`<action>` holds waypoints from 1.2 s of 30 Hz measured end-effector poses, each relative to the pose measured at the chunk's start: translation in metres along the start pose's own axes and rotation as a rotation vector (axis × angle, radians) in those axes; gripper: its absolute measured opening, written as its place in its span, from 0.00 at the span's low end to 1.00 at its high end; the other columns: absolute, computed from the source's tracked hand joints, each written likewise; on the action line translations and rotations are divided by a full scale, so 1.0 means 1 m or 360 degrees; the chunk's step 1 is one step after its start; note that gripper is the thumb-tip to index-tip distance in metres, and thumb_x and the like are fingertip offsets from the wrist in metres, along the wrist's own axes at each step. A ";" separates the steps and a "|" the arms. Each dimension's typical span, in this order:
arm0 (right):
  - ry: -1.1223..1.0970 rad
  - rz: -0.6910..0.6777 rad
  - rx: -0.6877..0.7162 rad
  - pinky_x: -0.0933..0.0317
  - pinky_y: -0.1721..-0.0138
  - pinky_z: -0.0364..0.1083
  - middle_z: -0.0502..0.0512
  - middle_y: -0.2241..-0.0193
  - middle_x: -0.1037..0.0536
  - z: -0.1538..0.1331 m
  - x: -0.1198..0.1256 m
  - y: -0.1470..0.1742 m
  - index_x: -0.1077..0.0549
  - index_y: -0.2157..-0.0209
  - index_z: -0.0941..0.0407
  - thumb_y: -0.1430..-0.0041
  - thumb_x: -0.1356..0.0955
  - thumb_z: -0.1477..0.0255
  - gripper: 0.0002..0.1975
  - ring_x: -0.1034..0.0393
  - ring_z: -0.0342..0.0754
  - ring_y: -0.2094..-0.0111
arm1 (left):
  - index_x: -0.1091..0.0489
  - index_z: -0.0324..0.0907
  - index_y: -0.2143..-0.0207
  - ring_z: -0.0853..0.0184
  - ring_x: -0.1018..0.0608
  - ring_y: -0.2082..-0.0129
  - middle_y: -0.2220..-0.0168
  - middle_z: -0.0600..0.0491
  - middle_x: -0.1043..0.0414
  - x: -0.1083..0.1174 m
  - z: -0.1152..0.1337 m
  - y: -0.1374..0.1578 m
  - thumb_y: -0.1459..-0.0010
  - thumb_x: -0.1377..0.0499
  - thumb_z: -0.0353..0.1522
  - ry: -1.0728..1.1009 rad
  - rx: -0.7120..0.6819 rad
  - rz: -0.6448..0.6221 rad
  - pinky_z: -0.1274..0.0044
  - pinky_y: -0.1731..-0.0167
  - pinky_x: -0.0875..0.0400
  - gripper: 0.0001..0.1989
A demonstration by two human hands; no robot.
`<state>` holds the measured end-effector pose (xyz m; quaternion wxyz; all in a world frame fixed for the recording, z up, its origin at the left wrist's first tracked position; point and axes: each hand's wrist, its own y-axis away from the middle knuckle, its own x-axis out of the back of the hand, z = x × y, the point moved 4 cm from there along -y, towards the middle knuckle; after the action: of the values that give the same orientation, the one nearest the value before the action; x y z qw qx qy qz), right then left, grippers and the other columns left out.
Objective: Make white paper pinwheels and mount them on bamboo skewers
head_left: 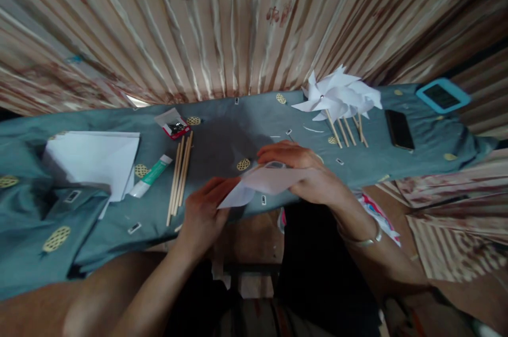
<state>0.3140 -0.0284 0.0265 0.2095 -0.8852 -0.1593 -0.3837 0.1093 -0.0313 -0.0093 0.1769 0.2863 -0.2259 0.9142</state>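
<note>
Between my two hands is a sheet of white paper (270, 179), bent and curling upward over the table's near edge. My left hand (206, 210) grips its left corner, fingers closed around it. On the other side, my right hand (304, 167) holds the paper's right part, its fingers reaching over the far side; their tips are partly hidden by the sheet. Left of my left hand lie several wooden sticks (180, 175) and a green-and-white glue tube (151, 175). Finished paper pinwheels (337, 91) on sticks lie beyond my right hand.
A stack of white paper (95, 160) lies at the left. Behind the sticks stands an open red box (174, 126) of small dark pieces. At the right are a phone (399, 129) and a blue-framed device (443, 95). A striped curtain (238, 25) hangs behind the cloth-covered table (222, 136).
</note>
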 end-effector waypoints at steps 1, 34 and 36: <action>0.0032 -0.0049 -0.0033 0.35 0.50 0.49 0.56 0.57 0.17 0.000 0.003 -0.003 0.23 0.61 0.55 0.43 0.34 0.79 0.11 0.24 0.50 0.54 | 0.20 0.41 0.63 0.63 0.18 0.68 0.64 0.48 0.19 -0.001 0.000 0.001 0.41 0.46 0.30 0.0074 0.0051 0.0027 0.76 0.67 0.24 0.13; 0.0754 -0.1531 -0.0217 0.38 0.60 0.45 0.65 0.55 0.17 0.024 -0.078 -0.068 0.20 0.53 0.64 0.46 0.26 0.70 0.20 0.23 0.56 0.54 | 0.21 0.32 0.69 0.79 0.27 0.78 0.72 0.50 0.21 -0.105 -0.010 0.084 0.57 0.29 0.20 0.2435 0.1858 0.0609 0.88 0.78 0.34 0.10; 0.0761 -0.1540 -0.0209 0.38 0.59 0.45 0.64 0.54 0.18 0.025 -0.080 -0.067 0.21 0.52 0.64 0.46 0.26 0.70 0.20 0.24 0.55 0.53 | 0.21 0.32 0.68 0.79 0.27 0.78 0.72 0.50 0.21 -0.107 -0.010 0.085 0.55 0.31 0.19 0.2466 0.1895 0.0615 0.88 0.78 0.33 0.09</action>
<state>0.2472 0.0325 -0.0324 -0.0163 -0.6099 -0.4723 -0.6361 0.1487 -0.1176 -0.1078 -0.0489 -0.3893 0.4046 0.8261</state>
